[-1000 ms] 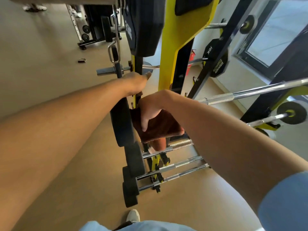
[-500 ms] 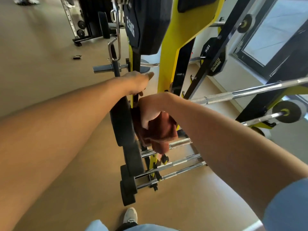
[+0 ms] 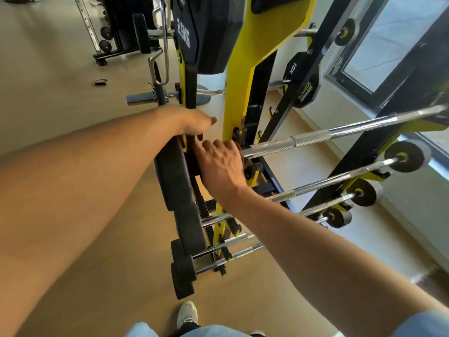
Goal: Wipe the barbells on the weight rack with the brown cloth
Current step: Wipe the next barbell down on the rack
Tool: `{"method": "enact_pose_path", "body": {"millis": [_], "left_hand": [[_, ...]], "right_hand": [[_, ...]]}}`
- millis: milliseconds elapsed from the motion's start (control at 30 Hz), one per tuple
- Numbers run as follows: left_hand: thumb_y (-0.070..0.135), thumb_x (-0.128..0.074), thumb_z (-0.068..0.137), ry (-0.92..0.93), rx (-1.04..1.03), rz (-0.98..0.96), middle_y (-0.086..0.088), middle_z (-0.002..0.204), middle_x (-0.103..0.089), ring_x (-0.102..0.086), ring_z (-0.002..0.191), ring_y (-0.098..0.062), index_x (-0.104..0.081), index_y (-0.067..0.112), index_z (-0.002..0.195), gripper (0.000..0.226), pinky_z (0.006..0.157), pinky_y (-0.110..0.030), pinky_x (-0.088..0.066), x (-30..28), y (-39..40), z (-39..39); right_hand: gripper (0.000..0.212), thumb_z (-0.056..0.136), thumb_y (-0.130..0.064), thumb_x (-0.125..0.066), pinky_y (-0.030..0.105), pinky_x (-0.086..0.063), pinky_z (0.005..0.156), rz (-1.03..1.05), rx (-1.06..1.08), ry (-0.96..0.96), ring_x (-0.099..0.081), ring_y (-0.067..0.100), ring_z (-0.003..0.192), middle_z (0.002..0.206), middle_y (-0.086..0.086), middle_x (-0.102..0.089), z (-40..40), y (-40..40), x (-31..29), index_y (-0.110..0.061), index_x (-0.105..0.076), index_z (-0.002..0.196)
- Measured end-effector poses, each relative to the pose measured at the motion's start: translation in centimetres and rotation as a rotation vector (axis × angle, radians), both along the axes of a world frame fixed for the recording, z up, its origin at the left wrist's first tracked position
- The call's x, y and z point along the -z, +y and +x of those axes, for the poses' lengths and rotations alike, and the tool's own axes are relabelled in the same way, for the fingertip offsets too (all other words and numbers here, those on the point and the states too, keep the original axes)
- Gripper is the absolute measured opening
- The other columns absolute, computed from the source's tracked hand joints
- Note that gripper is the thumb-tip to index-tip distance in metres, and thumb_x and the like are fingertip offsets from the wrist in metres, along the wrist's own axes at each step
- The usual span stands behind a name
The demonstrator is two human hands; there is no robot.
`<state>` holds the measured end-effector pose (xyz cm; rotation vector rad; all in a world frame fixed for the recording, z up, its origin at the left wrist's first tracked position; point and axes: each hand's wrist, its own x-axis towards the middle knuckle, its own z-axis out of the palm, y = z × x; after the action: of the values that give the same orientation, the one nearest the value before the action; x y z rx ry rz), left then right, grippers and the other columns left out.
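A yellow and black weight rack holds several chrome barbells, one above another. My right hand is wrapped around the near end of the upper barbell, just beside the rack's upright. The brown cloth is pressed under that hand; only a thin edge of it shows past my fingers. My left hand reaches over the top of that barbell's black end plate, with its fingers curled on the rim. Lower barbells lie below with black plates on their ends.
A large black plate marked 25KG hangs on the rack above my hands. A 10K plate sits on a peg behind. A curl bar sleeve juts left. Another machine stands far left. My shoe is close to the rack's foot.
My right hand has risen from a lower bar to the upper barbell's end, taking the cloth with it; the cloth is now mostly hidden under the hand. My left hand stays on the plate.
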<state>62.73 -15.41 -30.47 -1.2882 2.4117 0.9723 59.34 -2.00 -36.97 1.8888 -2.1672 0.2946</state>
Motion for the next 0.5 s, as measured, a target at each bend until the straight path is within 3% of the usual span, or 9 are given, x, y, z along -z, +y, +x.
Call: {"method": "enact_pose_path", "body": {"millis": [67,167,233,267,367,433,500], "left_hand": [[0.041,-0.029,0.109,-0.102,0.093,-0.015,-0.016,0.129,-0.061,-0.061,0.113,-0.031,-0.058,0.004,0.132,0.052,0.097,-0.039,-0.046,-0.2,0.2,-0.1],[0.036,-0.03,0.11,-0.216,0.273,0.03,-0.01,0.122,-0.064,-0.061,0.106,-0.024,-0.06,0.01,0.128,0.043,0.081,-0.03,-0.045,-1.0,1.2,-0.2],[0.04,-0.03,0.109,-0.221,0.35,0.054,-0.001,0.103,-0.064,-0.059,0.087,-0.013,-0.062,0.02,0.105,0.038,0.071,-0.023,-0.042,-1.7,2.1,0.1],[0.045,-0.029,0.108,-0.2,0.358,0.084,0.001,0.1,-0.064,-0.057,0.083,-0.01,-0.06,0.023,0.099,0.039,0.074,-0.024,-0.042,-2.0,2.4,0.1],[0.058,-0.03,0.103,-0.156,0.355,0.18,0.004,0.1,-0.064,-0.058,0.086,-0.008,-0.059,0.027,0.106,0.043,0.079,-0.027,-0.043,-2.4,2.7,0.7],[0.066,-0.043,0.094,-0.193,0.429,0.016,0.0,0.105,-0.068,-0.063,0.092,-0.014,-0.066,0.022,0.107,0.051,0.083,-0.028,-0.048,-2.2,2.5,0.9],[0.067,-0.059,0.086,-0.193,0.514,-0.193,-0.001,0.1,-0.069,-0.064,0.09,-0.017,-0.069,0.016,0.109,0.057,0.076,-0.031,-0.051,-2.1,3.0,1.0]], "right_hand": [[0.051,0.083,-0.017,-0.07,0.046,-0.035,0.108,-0.087,0.003,-0.033,-0.057,0.032,0.113,0.114,0.009,-0.064,0.2,0.9,1.5,-0.013,-0.055,0.132],[0.077,0.078,-0.015,-0.074,0.05,-0.016,0.124,-0.12,-0.021,-0.099,-0.04,0.034,0.14,0.143,0.014,-0.053,0.4,2.5,3.2,-0.011,-0.042,0.149],[0.088,0.078,-0.017,-0.077,0.048,-0.006,0.127,-0.158,-0.05,-0.125,-0.025,0.033,0.151,0.157,0.015,-0.04,0.4,3.4,3.9,-0.012,-0.034,0.155],[0.092,0.08,-0.02,-0.077,0.046,-0.002,0.127,-0.174,-0.055,-0.13,-0.017,0.032,0.154,0.162,0.015,-0.032,0.4,3.8,4.3,-0.012,-0.029,0.158],[0.099,0.087,-0.035,-0.073,0.038,0.012,0.125,-0.165,-0.053,-0.18,0.007,0.025,0.156,0.168,0.007,0.0,0.6,5.5,5.9,-0.017,-0.01,0.162],[0.099,0.092,-0.041,-0.066,0.034,0.014,0.124,-0.123,-0.04,-0.229,0.013,0.02,0.156,0.167,0.0,0.013,0.8,6.6,7.3,-0.024,0.003,0.162],[0.089,0.097,-0.042,-0.059,0.032,0.008,0.125,-0.128,-0.027,-0.292,0.007,0.017,0.156,0.168,-0.003,0.01,0.9,7.4,9.2,-0.025,0.0,0.161]]}}
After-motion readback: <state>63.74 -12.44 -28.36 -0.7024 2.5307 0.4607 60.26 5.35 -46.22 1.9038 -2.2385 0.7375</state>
